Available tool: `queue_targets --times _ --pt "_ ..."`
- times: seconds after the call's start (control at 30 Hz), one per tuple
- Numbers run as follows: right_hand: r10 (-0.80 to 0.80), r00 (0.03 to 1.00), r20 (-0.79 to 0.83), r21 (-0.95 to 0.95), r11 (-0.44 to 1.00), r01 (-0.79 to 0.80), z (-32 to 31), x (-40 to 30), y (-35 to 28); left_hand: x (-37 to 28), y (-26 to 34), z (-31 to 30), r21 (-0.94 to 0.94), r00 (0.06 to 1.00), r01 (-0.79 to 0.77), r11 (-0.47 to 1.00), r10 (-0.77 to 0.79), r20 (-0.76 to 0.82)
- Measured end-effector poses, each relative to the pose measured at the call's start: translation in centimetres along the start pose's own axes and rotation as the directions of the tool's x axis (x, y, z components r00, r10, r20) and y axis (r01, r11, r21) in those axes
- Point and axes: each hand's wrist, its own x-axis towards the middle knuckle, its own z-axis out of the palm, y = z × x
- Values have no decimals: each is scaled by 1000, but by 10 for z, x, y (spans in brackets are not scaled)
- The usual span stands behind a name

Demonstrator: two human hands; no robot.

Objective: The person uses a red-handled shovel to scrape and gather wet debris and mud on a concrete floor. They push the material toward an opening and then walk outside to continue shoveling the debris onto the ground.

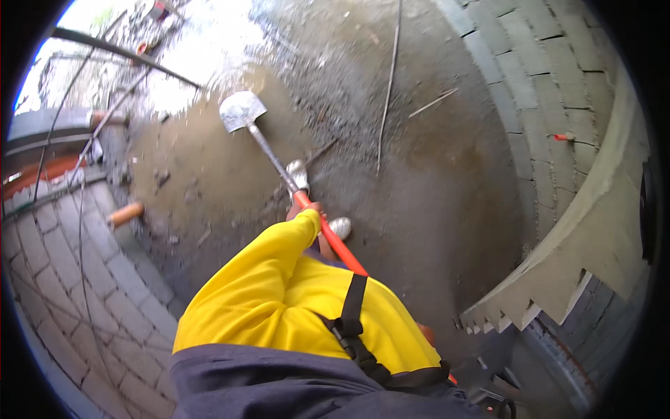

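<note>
A shovel with a silvery, rounded metal blade [242, 111] and an orange handle [343, 249] runs diagonally in front of me. My left hand [315, 208], at the end of a yellow sleeve, is closed around the upper part of the orange section, near the metal shaft [272, 154]. The blade is over muddy brown water; whether it touches the surface is unclear. Of my right hand [426, 333] only a small patch of skin shows beside my yellow top, along the handle's line; its fingers are hidden. The handle's far end [453, 379] peeks out beyond my body.
Block walls stand at left [68, 230] and right [539, 94]. A stepped concrete slab [570, 251] juts in at right. A thin rod [390, 89] and a stick [433, 102] lie on the wet, gritty floor [419, 209]. An orange pipe stub [125, 214] protrudes at left.
</note>
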Motion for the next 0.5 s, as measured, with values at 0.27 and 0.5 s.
queue_targets --times 0.27,0.5 --pt "-90 989 -120 164 980 109 -67 50 -140 -117 223 40 55 932 -345 937 334 141" --pt "-211 912 -351 164 945 282 -91 69 -231 -162 362 41 -22 820 -517 856 502 276"
